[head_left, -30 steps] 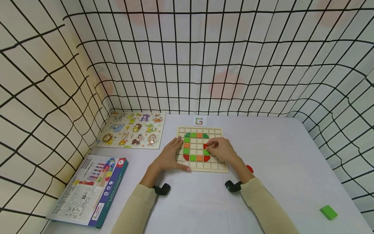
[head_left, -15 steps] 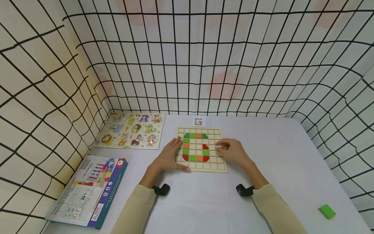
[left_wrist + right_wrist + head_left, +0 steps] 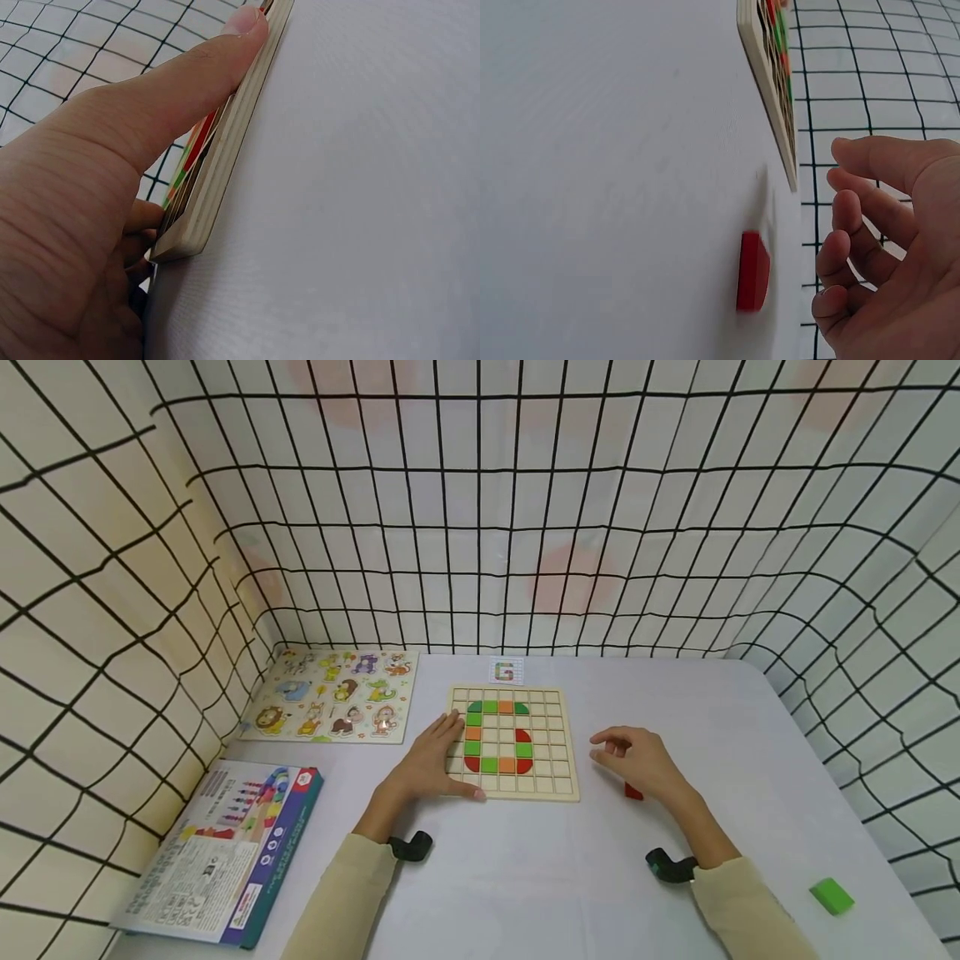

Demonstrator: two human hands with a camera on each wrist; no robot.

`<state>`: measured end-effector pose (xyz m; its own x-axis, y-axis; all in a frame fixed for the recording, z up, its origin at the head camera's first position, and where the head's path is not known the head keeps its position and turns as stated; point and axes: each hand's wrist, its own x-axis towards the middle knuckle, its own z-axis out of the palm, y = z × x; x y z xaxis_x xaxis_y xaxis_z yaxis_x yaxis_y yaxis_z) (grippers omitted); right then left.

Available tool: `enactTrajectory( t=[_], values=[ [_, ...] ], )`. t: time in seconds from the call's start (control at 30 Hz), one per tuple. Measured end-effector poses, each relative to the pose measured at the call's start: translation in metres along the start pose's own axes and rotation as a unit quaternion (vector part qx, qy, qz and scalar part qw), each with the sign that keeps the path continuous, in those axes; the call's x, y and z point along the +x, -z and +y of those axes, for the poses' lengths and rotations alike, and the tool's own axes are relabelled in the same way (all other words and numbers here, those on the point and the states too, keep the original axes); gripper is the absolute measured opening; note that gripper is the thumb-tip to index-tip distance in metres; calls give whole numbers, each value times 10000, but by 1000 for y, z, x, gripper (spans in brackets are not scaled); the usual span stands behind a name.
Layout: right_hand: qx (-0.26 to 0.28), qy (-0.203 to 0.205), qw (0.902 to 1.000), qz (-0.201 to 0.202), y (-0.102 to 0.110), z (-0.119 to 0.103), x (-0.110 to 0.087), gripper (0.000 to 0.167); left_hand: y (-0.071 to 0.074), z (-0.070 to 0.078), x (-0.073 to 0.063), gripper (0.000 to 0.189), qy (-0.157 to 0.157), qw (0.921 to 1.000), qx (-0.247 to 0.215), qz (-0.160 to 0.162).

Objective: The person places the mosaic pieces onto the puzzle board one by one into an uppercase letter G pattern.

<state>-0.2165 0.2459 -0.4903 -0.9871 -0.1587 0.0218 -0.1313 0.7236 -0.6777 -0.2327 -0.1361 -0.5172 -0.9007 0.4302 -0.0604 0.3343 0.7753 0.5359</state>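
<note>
In the head view, a pale wooden grid board (image 3: 555,783) holds green, orange and red pieces set in a G-like outline. My left hand (image 3: 426,767) rests at the board's lower left corner, fingers straight along the left side. Its thumb (image 3: 195,79) lies on the near edge in the left wrist view. To the board's right, my right hand (image 3: 643,766) is over the table with loosely bent fingers and nothing between them. Close to it lies a red piece with one curved side (image 3: 754,271), partly hidden by the hand in the head view.
A small pattern card (image 3: 507,671) lies behind the board. An animal puzzle board (image 3: 330,695) and a printed box (image 3: 221,852) occupy the left side. One green block (image 3: 832,896) sits at the near right. Black netting (image 3: 480,527) surrounds the table.
My right hand has let go of a red curved piece on the board's right side and moved right, off the board, toward the loose red piece. The left hand stays at the board.
</note>
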Motion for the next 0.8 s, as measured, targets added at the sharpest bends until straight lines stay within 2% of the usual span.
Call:
enactTrajectory(
  t=[0.43, 0.67, 0.8],
  values=[
    [-264, -172, 9994, 135, 15, 25, -25, 20, -2, -2, 1, 138, -29, 10000, -2, 2],
    [-167, -252, 9995, 13, 20, 37, -37, 31, -3, -3, 1, 138, -42, 10000, 28, -10],
    [-306, -301, 9990, -88, 23, 41, -43, 39, -1, -1, 1, 138, -33, 10000, -12, 10]
  ],
)
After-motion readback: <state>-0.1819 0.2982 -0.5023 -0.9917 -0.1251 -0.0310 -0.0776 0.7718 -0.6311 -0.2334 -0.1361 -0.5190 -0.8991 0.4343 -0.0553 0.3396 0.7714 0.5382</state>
